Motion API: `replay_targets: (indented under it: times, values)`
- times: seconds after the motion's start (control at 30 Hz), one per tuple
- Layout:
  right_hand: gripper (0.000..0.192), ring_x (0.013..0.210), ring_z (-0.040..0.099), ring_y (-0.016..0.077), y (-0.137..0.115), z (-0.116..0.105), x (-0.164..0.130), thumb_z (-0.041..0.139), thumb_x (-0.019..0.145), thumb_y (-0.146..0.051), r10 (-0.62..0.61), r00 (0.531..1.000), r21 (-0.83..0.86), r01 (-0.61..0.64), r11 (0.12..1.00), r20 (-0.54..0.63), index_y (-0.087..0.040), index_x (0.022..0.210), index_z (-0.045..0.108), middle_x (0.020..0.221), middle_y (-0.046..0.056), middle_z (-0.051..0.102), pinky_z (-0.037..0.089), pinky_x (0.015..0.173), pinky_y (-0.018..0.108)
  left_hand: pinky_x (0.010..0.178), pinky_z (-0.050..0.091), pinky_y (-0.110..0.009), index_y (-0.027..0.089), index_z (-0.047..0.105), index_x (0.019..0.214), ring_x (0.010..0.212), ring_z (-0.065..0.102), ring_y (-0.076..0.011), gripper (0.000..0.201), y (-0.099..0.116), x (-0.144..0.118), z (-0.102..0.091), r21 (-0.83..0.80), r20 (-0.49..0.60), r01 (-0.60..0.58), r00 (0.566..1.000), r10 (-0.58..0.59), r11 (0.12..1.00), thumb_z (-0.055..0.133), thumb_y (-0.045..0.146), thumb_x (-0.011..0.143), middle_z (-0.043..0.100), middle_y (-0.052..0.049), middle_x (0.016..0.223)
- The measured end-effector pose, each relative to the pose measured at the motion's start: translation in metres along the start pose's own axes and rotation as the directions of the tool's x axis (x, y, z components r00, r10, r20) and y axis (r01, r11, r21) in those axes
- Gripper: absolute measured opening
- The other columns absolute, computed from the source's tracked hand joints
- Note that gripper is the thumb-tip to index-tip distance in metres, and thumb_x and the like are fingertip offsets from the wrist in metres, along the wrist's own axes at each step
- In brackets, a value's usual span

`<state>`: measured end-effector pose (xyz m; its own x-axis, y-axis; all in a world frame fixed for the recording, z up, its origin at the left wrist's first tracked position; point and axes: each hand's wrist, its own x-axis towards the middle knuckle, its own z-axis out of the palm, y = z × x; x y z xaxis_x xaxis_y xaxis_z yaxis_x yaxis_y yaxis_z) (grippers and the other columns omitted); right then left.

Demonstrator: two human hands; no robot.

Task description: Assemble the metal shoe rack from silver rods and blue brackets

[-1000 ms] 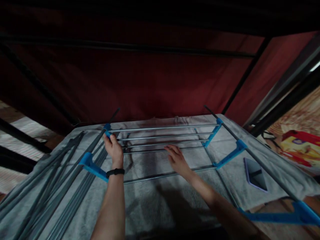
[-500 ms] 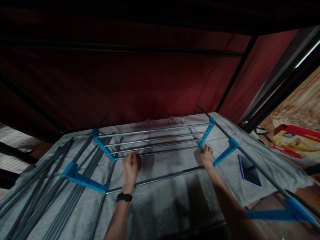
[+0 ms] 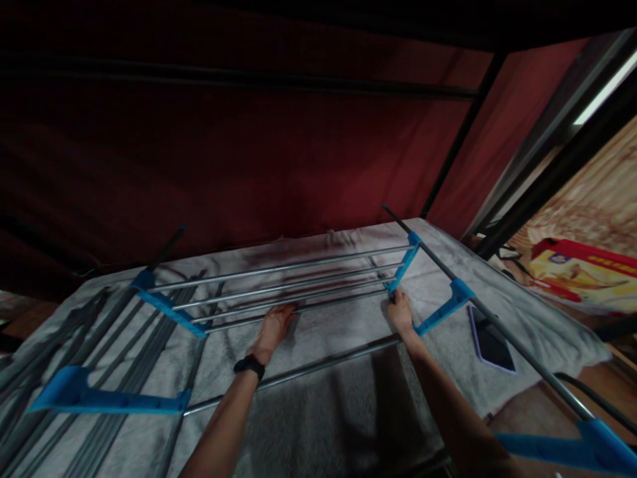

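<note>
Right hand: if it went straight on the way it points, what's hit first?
Probably the near end of the blue bracket just ahead. The right hand looks already at it; depth and contact are unclear.

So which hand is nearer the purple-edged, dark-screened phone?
Right: the right hand lies left of the phone, across a blue plastic bracket; the left hand lies farther left.

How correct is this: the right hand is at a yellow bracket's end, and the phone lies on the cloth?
Not yellow: the head view shows a blue bracket. The right hand is at its end, and the phone lies on the cloth.
</note>
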<state>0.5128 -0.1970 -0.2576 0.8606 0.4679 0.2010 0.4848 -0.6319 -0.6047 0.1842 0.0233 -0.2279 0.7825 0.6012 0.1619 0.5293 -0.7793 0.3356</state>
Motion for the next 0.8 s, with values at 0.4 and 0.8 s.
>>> replay_targets:
  times: [0.4, 0.8]
  values:
    - [0.053, 0.1, 0.058, 0.0237, 0.001, -0.002, 0.003, 0.046, 0.078, -0.014, -0.005, 1.0, 0.005, 0.005, 1.0, 0.022, -0.013, 0.129, 0.058, 0.108, 0.011, 0.059, 0.046, 0.096, 0.035, 0.1, 0.051, -0.038, 0.022, 0.072, 0.121, 0.112, 0.069, -0.0269, 0.032, -0.009, 0.0, 0.002, 0.01, 0.056, 0.015, 0.998, -0.015, 1.0, 0.052, 0.03, 0.098, 0.074, -0.011, 0.12]
    - [0.051, 0.099, 0.058, 0.0236, 0.001, 0.0, 0.002, 0.046, 0.077, -0.014, 0.002, 1.0, 0.015, -0.002, 1.0, -0.002, -0.016, 0.127, 0.059, 0.105, 0.01, 0.059, 0.047, 0.095, 0.035, 0.1, 0.053, -0.039, 0.025, 0.071, 0.125, 0.114, 0.07, -0.0277, 0.039, -0.011, 0.006, -0.011, -0.06, 0.147, 0.012, 0.989, -0.004, 0.998, 0.046, 0.037, 0.098, 0.074, -0.007, 0.123]
